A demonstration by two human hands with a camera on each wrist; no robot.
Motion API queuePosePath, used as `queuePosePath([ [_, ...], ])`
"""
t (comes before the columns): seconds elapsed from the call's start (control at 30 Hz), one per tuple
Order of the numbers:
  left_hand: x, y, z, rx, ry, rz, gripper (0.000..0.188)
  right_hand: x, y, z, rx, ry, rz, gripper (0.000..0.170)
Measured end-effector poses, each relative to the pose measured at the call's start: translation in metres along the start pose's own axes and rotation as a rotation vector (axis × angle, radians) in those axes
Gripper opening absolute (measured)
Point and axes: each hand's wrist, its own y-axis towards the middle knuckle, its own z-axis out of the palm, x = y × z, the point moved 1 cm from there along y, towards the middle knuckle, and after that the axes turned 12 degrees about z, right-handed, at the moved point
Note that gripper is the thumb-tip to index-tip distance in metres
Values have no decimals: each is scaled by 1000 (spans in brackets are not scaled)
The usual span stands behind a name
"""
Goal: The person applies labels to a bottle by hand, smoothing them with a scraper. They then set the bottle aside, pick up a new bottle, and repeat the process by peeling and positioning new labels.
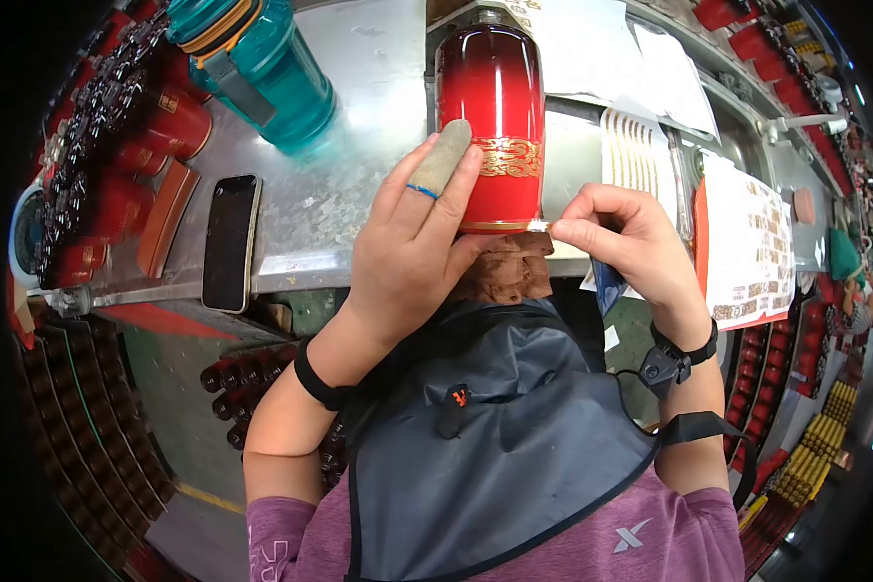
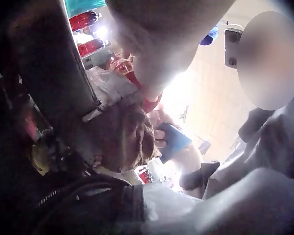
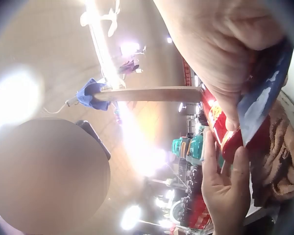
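Observation:
A glossy red bottle [image 1: 490, 92], dark toward its neck and banded with a gold pattern, lies on its side over a folded brown cloth [image 1: 504, 272]. My left hand [image 1: 407, 228] holds it, with fingers along its side and thumb by the base; a cloth finger cover [image 1: 441, 160] with a blue band is on that hand. At the base's right edge my right hand [image 1: 630, 238] pinches the end of a narrow gold strip [image 1: 539, 225] between thumb and forefinger. A blue flat piece [image 3: 267, 98] sits under the right palm. The left wrist view is dim and largely blocked.
A teal water bottle [image 1: 281, 87] and a phone [image 1: 231, 242] are on the metal table [image 1: 359, 126] at left. Sheets with gold strips [image 1: 630, 155] and a printed sheet [image 1: 747, 242] lie at right. Red bottles [image 1: 175, 126] crowd the far left.

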Motion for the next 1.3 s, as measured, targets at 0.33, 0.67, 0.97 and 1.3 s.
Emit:
queuePosePath([
  [0.33, 4, -10, 6, -25, -25, -36, 73, -5, 1, -4, -45, -51, -19, 16],
  [0.67, 9, -21, 13, -52, -147, -119, 66, -7, 10, 2, 15, 22, 5, 15],
  [0.97, -10, -28, -11, 4, 9, 127, 45, -17, 21, 5, 52, 66, -4, 19],
  [1.3, -24, -11, 6, 38, 77, 290, 37, -21, 24, 5, 78, 102, -4, 19],
])
